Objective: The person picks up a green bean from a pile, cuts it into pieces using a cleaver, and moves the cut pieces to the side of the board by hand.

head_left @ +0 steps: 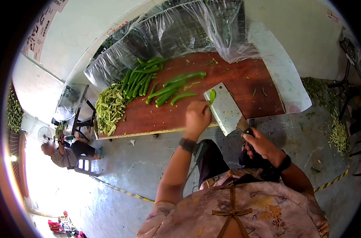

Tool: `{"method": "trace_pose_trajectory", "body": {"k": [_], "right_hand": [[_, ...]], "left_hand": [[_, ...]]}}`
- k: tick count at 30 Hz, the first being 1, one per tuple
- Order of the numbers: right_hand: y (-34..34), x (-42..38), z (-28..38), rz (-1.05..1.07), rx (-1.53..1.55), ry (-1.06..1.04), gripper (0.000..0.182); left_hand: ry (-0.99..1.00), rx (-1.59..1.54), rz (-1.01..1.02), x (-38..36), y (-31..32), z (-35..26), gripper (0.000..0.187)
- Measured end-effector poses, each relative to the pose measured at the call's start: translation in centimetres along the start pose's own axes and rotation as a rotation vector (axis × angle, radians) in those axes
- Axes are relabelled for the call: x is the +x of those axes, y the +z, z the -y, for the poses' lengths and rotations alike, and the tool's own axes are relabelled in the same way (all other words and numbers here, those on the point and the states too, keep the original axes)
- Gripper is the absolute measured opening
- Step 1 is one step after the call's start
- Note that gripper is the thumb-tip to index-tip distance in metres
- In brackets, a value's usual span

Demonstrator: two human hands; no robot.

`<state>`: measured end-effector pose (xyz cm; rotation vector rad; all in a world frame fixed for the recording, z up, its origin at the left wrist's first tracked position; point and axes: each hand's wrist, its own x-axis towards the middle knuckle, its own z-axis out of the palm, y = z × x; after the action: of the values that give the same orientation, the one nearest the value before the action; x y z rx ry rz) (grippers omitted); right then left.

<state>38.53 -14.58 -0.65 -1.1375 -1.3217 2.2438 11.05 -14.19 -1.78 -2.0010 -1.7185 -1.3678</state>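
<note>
My right hand (262, 145) is closed round the black handle of a cleaver (225, 111), its broad blade lying flat over the front edge of the red-brown table (244, 75). A short piece of green pepper (212, 96) rests on the blade near its far end. Beside that piece is my left hand (198, 116), fingers curled, the fingertips by the blade's left edge; whether they grip anything is hidden. Several long green peppers (166, 93) lie loose beyond my left hand, some blurred. More whole peppers (141, 79) are heaped further left, next to a pile of cut pieces (109, 107).
Clear plastic sheeting (164, 31) covers dark crates along the table's far side. A seated person (65, 156) is at the far left, by a small table. Green scraps (338, 137) lie on the floor at right. Yellow-black tape (125, 192) crosses the floor.
</note>
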Motion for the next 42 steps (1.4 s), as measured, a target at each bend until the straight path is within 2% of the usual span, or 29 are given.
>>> {"method": "trace_pose_trajectory", "body": {"k": [5, 8, 11, 20, 25, 32, 42], "right_hand": [[-0.7, -1.4, 0.0, 0.02, -0.035, 0.007, 0.025], [-1.4, -2.0, -0.3, 0.039, -0.046, 0.017, 0.031], [-2.0, -2.0, -0.7, 0.075, -0.077, 0.019, 0.036], [-2.0, -4.1, 0.2, 0.005, -0.153, 0.091, 0.025], [-1.2, -3.0, 0.4, 0.029, -0.083, 0.105, 0.021], [-0.5, -2.3, 0.8, 0.04, -0.083, 0.091, 0.019], [-0.1, -1.6, 0.6, 0.05, -0.077, 0.095, 0.021]], "left_hand": [[-0.053, 0.023, 0.07, 0.1, 0.0, -0.2, 0.016], [0.015, 0.008, 0.009, 0.1, 0.3, 0.2, 0.015], [-0.004, 0.015, 0.033, 0.2, 0.1, -0.1, 0.013], [0.022, 0.012, 0.016, 0.2, 0.1, 0.2, 0.01], [0.002, -0.013, -0.008, -0.1, 0.8, 1.3, 0.01], [-0.037, 0.099, -0.078, 0.5, 0.4, 0.1, 0.013], [0.023, 0.04, 0.003, 0.1, 0.1, 0.1, 0.009]]}}
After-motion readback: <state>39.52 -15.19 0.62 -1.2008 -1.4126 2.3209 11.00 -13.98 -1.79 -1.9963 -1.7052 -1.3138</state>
